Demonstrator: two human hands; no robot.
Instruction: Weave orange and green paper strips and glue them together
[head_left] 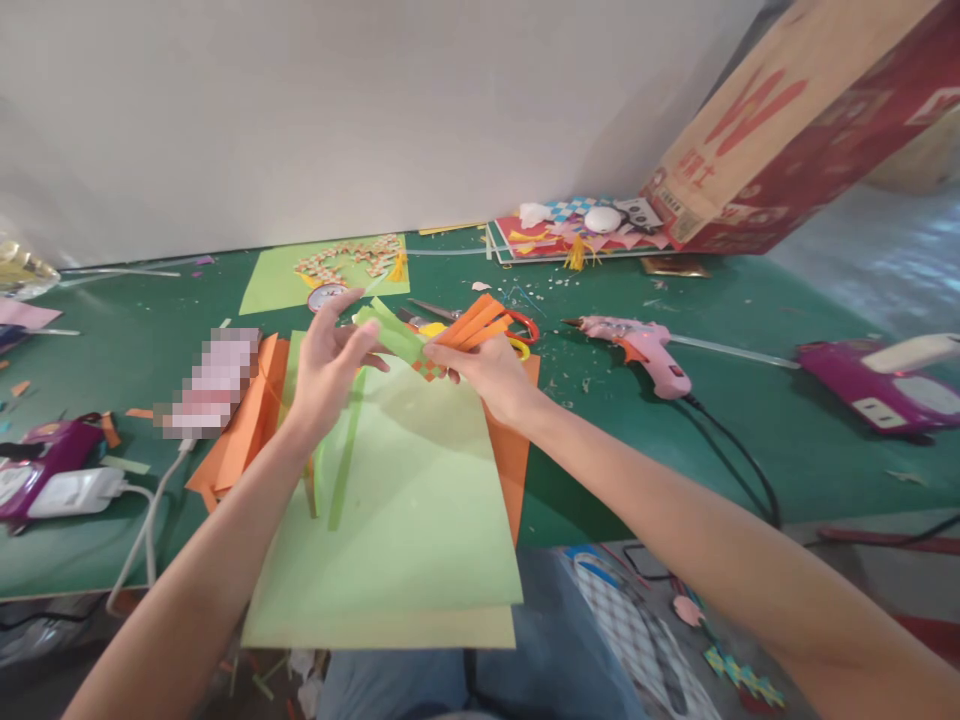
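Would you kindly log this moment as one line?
left hand: at green strips | right hand: holding woven paper piece | below: pale green sheet | table, right side: pink glue gun

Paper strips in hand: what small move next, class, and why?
Perhaps weave one of the green strips across the orange strips: both colours fan loose from the checkered patch, which the right hand pinches, with the left hand beside the green.

Green table [787, 450]: is serving as a craft workspace.
Strips [480, 320]: orange paper is fanning out at centre.
Glue gun [652, 350]: is lying at 3 o'clock.
Woven chain [322, 267]: is resting at 10 o'clock.
Scraps [21, 388]: are littering 9 o'clock.
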